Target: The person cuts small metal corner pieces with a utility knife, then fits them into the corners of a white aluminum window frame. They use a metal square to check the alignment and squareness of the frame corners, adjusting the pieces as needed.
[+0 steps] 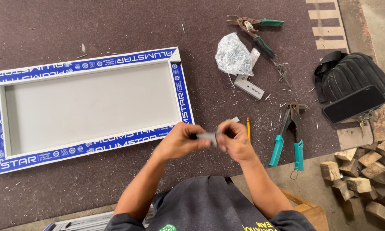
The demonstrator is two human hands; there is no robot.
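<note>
Far to my left on the dark brown felt-covered workbench (51, 25) lies a rectangular aluminium frame wrapped in blue-and-white protective film (182, 92), with a pale grey panel filling its middle. Just below the frame's right-hand corner, my left hand (178, 141) is closed in a narrow pinch on one end of a small flat grey metal piece (208, 137). My right hand (234, 140) grips the other end of that same piece, fingers curled tight over it, so the piece sits between both hands, held up above the bench and near its front edge.

Just beside my right hand a yellow pencil (248, 128) lies on the bench. Above it are a grey metal corner bracket (249, 87) and a clear plastic bag of silvery screws (233, 54), touching each other. Further up lie green-handled tin snips (254, 22). To the right of the pencil rests a hand riveter with teal grips (289, 137). At the bench's right edge sits a black fabric bag (350, 72) with a dark phone (354, 104) lying on it, and light wooden offcut blocks (363, 171) are heaped on the floor below.
</note>
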